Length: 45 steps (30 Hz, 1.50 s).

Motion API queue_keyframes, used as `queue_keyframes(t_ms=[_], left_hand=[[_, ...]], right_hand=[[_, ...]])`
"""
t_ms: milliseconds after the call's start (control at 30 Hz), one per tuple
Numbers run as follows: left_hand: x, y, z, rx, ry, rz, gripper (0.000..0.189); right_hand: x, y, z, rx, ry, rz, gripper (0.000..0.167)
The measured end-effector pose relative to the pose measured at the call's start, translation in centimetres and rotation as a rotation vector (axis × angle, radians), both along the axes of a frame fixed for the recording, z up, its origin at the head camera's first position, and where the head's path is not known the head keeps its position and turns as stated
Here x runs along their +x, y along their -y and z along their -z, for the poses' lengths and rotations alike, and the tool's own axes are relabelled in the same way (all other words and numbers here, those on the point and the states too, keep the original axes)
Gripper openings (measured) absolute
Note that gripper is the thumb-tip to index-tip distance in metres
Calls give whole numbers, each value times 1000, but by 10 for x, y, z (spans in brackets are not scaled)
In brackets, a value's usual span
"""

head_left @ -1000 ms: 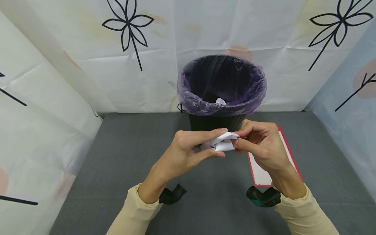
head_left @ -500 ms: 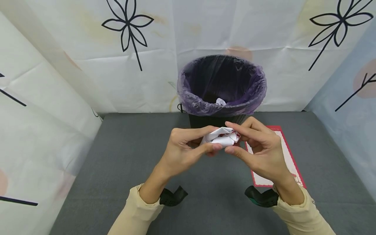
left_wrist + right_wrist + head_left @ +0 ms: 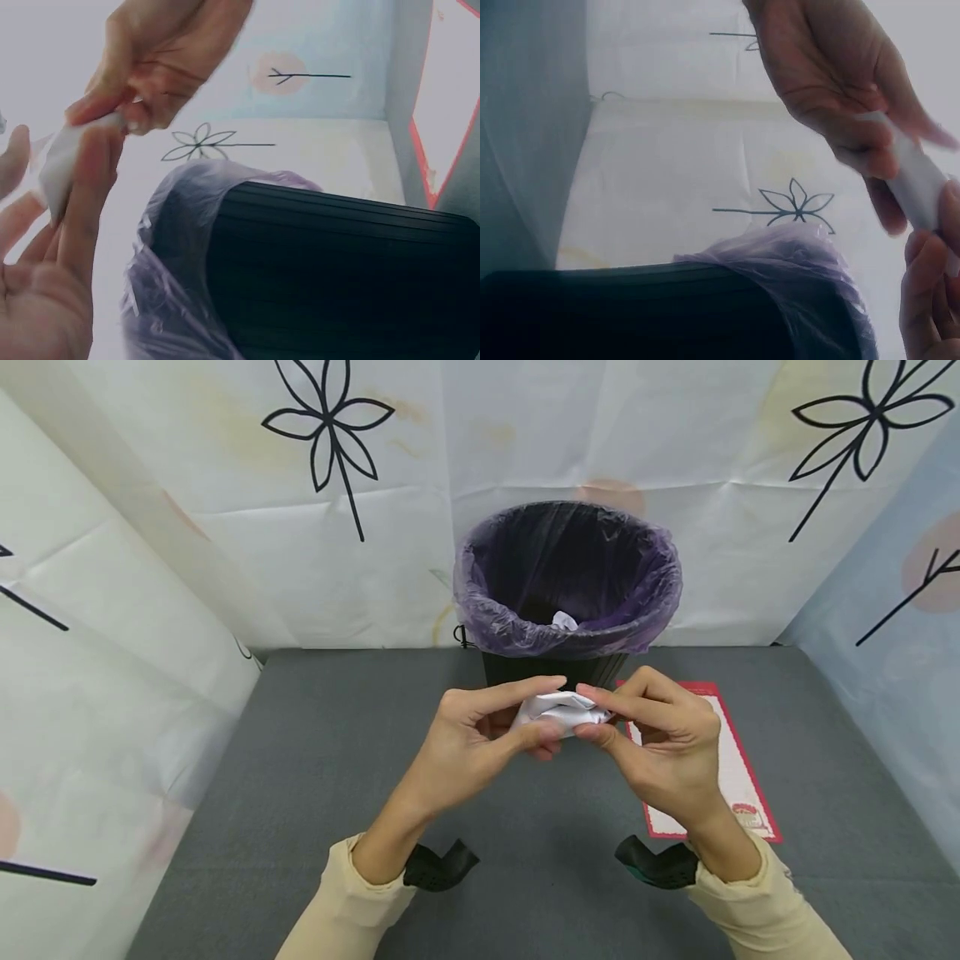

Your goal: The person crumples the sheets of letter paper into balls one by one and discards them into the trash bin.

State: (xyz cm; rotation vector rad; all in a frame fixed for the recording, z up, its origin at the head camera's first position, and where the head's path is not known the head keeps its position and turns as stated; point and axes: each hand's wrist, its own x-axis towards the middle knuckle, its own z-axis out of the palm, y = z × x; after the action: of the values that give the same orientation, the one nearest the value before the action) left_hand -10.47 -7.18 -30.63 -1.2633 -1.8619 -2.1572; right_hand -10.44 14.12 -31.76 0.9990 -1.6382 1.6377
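A wad of folded white paper point(image 3: 566, 707) is held up in front of the bin, between both hands. My left hand point(image 3: 467, 735) grips its left end, thumb on the near side and fingers behind. At the other end my right hand point(image 3: 667, 739) pinches it between thumb and fingers. In the left wrist view the paper point(image 3: 61, 169) appears as a thick flat bundle, the fingers of both hands covering its ends. The right wrist view has the paper point(image 3: 919, 187) at the right edge, partly hidden by fingers.
Behind the hands stands a black bin point(image 3: 525, 670) with a purple plastic liner point(image 3: 495, 627) over its rim. Inside lies a crumpled white paper point(image 3: 564, 621). A red-bordered white sheet point(image 3: 738, 768) lies on the grey table point(image 3: 337, 760), partly under the right hand. Patterned cloth walls point(image 3: 225, 560) surround the table.
The paper has been folded and squeezed into a flatter, more compact wad. The right hand has shifted its grip on the right end, and more of the red-bordered sheet shows.
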Motion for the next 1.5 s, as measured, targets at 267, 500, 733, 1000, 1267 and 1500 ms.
queue_keyframes(t_ms=[267, 500, 733, 1000, 1267, 1500], left_hand=[[-3, 20, -5, -67, 22, 198, 72], [-3, 14, -5, -22, -126, 59, 61], [-1, 6, -2, 29, -195, -84, 52], [-1, 3, -2, 44, -158, -164, 42], [1, 0, -1, 78, -128, -187, 32], [2, -2, -2, 40, -169, -248, 34]], right_hand=[[-3, -11, 3, -115, 232, -386, 37], [-7, -12, 2, -95, 261, -490, 31], [-5, -12, -3, -1, 263, -461, 29], [-1, -10, -7, 101, 213, -355, 28], [2, -7, -11, 170, 172, -269, 29], [2, -8, -11, 113, 433, -341, 32]])
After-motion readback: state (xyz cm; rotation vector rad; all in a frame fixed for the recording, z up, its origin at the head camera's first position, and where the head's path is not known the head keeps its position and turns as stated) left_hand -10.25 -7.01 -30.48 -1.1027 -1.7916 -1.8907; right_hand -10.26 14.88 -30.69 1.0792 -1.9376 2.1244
